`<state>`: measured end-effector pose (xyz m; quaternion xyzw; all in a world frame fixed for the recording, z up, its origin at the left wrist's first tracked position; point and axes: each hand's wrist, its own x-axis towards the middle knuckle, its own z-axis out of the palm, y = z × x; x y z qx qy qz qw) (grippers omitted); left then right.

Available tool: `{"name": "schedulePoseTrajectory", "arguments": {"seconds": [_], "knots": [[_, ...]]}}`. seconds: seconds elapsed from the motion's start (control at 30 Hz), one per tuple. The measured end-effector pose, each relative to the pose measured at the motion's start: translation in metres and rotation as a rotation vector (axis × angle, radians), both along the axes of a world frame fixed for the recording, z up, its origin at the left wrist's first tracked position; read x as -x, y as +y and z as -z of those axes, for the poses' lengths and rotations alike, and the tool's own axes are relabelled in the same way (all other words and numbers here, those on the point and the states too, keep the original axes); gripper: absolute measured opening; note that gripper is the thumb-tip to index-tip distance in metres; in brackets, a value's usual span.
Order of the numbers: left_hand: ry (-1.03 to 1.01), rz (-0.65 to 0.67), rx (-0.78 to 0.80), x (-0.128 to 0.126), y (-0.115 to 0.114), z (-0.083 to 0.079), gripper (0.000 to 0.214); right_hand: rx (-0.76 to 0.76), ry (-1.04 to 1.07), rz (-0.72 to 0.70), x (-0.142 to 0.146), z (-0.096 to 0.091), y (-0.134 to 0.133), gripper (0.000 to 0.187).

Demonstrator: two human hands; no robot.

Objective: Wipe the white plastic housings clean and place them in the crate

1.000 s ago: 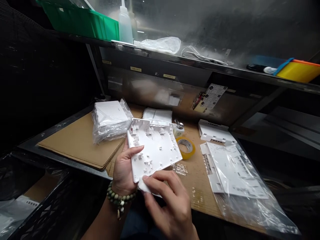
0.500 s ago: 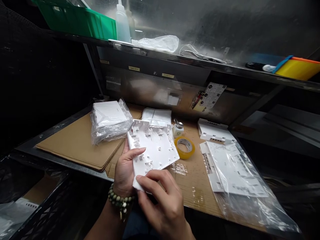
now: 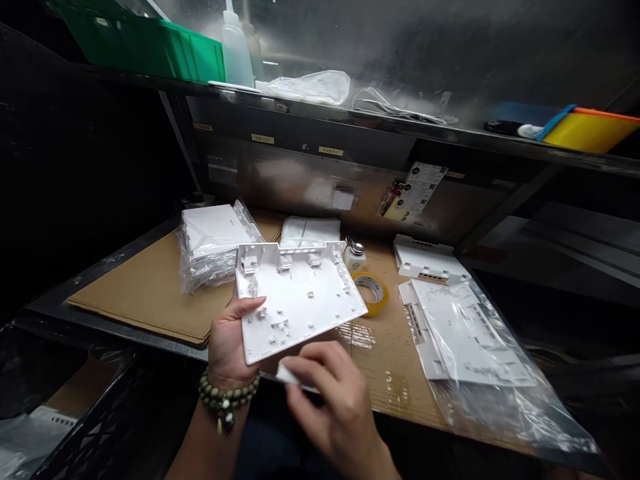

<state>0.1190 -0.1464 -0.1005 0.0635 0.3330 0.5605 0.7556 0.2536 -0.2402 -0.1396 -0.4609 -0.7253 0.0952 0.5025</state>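
Observation:
My left hand [image 3: 231, 343] grips a white plastic housing shell [image 3: 295, 300] by its left edge, thumb on the inner face. That inner face, with small posts and clips, is turned up towards me. Just below the shell's lower edge, my right hand [image 3: 333, 393] pinches a small white wipe [image 3: 287, 373] between thumb and fingers. The wipe is apart from the shell. Behind the shell's right side lie a roll of yellowish tape [image 3: 383, 295] and a small white pump bottle [image 3: 355, 257] with a metal top.
Bagged white shells [image 3: 215, 230] are piled on cardboard [image 3: 145, 287] at left. More shells [image 3: 465, 327] lie on a clear plastic bag at right. A folded white cloth [image 3: 310, 230] is at the back. The shelf above holds a green bin [image 3: 145, 50] and squeeze bottle [image 3: 237, 53].
My left hand has moved slightly left and turned the shell flatter and wider to view. The wipe in my right hand has come away from the shell's lower corner.

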Motion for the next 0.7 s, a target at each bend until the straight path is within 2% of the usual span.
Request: {"name": "schedulePoseTrajectory", "arguments": {"seconds": [0.13, 0.23, 0.33, 0.5, 0.7], "knots": [[0.019, -0.083, -0.003, 0.024, 0.009, 0.009, 0.073, 0.065, 0.063, 0.189, -0.047, 0.014, -0.006, 0.026], [-0.031, -0.071, 0.008, 0.039, 0.009, 0.014, 0.074, 0.024, 0.069, 0.383, -0.077, 0.017, -0.007, 0.021], [-0.097, -0.097, 0.073, 0.049, 0.009, 0.021, 0.075, -0.039, 0.073, 0.526, -0.09, 0.015, -0.005, 0.018], [-0.099, -0.144, 0.166, 0.053, 0.009, 0.031, 0.072, -0.039, 0.054, 0.439, -0.088, 0.016, 0.0, 0.026], [-0.07, -0.145, 0.258, 0.052, 0.006, 0.03, 0.063, -0.053, 0.069, 0.438, -0.088, 0.022, -0.005, 0.03]]}}
